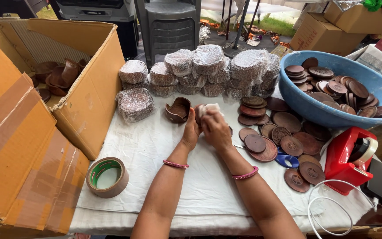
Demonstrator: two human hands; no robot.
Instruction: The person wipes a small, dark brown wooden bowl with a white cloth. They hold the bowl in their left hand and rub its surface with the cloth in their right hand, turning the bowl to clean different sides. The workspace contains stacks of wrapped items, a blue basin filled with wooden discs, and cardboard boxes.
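Brown wooden disc (198, 111) sits clasped between both hands, left hand (191, 129) steadying it while right hand (216, 128) presses a white cloth (209, 109) against it. Loose brown coasters (268, 132) lie close on the surface (155, 146), with bubble-wrapped bundles (200, 71) stacked behind.

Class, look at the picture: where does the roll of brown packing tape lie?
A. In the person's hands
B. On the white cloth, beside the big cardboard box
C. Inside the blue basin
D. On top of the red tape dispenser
B: the roll of brown packing tape lies flat on the white cloth, next to the big cardboard box.
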